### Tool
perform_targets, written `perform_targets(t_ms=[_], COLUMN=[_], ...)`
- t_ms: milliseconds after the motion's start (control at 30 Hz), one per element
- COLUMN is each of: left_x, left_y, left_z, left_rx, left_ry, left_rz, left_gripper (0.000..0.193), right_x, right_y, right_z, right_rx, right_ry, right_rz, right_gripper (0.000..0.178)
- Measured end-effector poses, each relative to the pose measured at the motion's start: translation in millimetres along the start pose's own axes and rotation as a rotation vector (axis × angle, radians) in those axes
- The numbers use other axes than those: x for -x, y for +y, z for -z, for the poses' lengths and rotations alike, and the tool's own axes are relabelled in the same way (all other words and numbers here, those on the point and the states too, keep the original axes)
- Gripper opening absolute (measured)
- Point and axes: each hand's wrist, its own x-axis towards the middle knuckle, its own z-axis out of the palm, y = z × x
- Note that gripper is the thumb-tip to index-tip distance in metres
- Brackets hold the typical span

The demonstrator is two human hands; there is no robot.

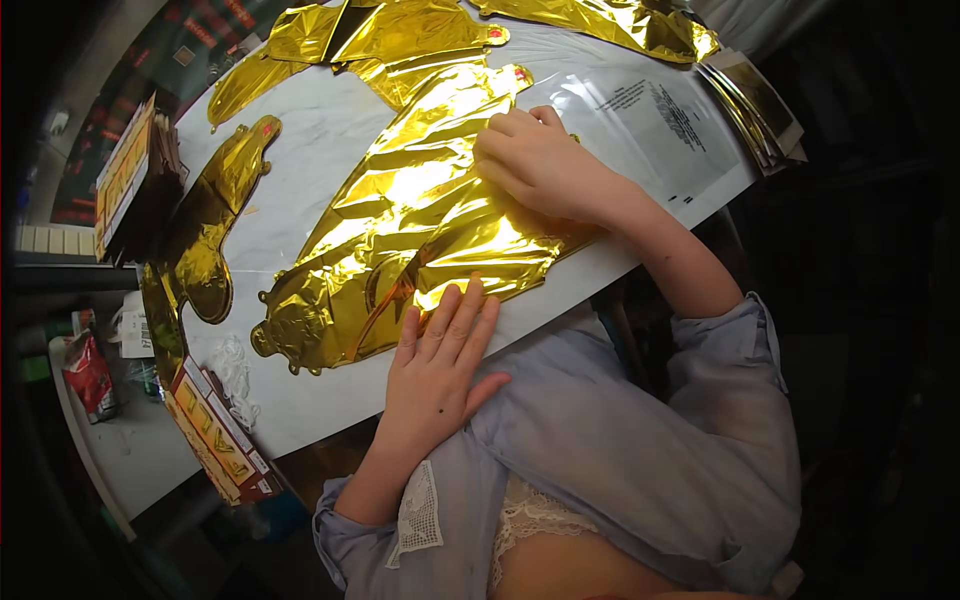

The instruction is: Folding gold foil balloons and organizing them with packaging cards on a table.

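Observation:
A flat, uninflated gold foil balloon (385, 215) lies creased across the white table (310, 415) in front of me. My left hand (440, 355) rests flat at its near edge, fingers stretched out and fingertips on the foil. Farther up and to the right, my right hand (540, 160) is curled over the balloon's right side. Its fingers are bent and pressed together at the foil, and the fingertips are partly hidden. A clear plastic bag (650, 130) with dark print lies just right of that hand.
More flat gold foil balloons lie at the left (215, 225), the back (290, 45) and the back right (620, 25). Card-topped packages (140, 180) stand at the left edge, others (215, 435) nearer, more (755, 110) at right. White string (235, 375) sits near the left edge.

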Motion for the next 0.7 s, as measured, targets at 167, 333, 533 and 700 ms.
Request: perform_targets(t_ms=[167,333,533,700], left_x=[-5.1,-11.5,-15.9,-16.7], left_y=[3.0,7.0,10.8,10.6], left_z=[2.0,2.0,6.7,6.3], left_rx=[0.013,-0.028,-0.012,-0.029], left_ry=[-0.007,-0.02,-0.025,-0.012], left_rz=[-0.029,-0.07,-0.078,-0.07], left_gripper=[0.093,0.095,0.099,0.099], right_x=[-6.7,-32.3,-49.3,-44.7], right_y=[-1.5,-0.5,-1.7,-2.5], right_z=[-1.1,-4.9,0.5,-4.9], right_rx=[-0.096,-0.074,0.019,0.052], right_ry=[0.029,-0.123,-0.322,-0.277], right_rz=[-0.003,0.063,0.068,0.082], right_gripper=[0.017,0.021,0.019,0.019])
